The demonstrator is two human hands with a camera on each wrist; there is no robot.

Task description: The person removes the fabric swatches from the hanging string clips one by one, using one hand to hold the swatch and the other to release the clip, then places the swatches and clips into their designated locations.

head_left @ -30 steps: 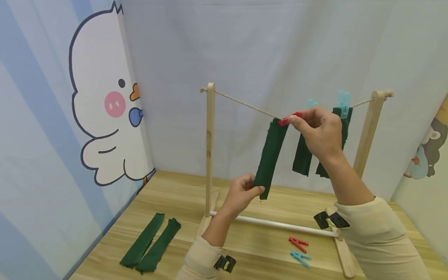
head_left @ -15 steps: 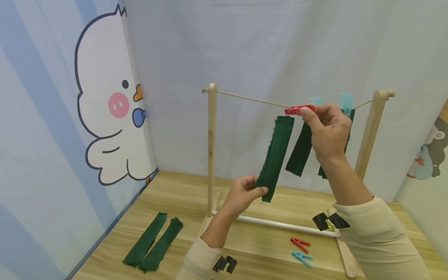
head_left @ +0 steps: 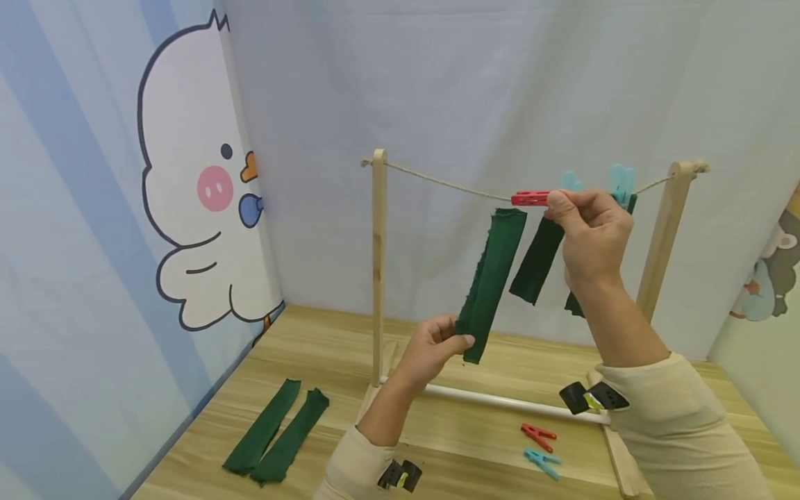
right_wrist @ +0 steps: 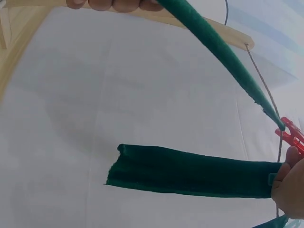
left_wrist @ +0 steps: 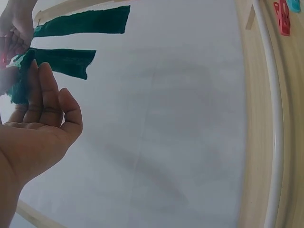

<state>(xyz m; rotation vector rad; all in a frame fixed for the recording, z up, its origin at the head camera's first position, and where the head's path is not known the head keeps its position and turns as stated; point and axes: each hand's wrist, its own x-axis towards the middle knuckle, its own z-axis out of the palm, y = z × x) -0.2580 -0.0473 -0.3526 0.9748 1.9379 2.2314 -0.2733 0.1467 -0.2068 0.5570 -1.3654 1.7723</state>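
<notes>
My left hand (head_left: 431,347) pinches the lower part of a green cloth strip (head_left: 494,278), thumb in front. The strip slants upward, and its top edge is just below the rope (head_left: 456,186). My right hand (head_left: 594,232) pinches a red clothespin (head_left: 530,198) between thumb and fingers, right at the rope. In the right wrist view the strip's top end meets the rope beside the clothespin's (right_wrist: 292,135) tips; whether they grip it, I cannot tell. Another green strip (head_left: 536,267) hangs behind the right hand, and a third strip (head_left: 573,305) is mostly hidden by it.
Blue clothespins (head_left: 621,184) stand on the rope, strung between wooden posts (head_left: 378,271). A white bar (head_left: 512,403) joins the stand's feet. A red clothespin (head_left: 539,437) and a blue clothespin (head_left: 542,463) lie on the table. Two green strips (head_left: 290,436) lie at left.
The red clothespin has shifted up and right from the strip's top edge and turned level. The rope, pulled down before, has risen. My left hand keeps hold of the strip, hardly moving.
</notes>
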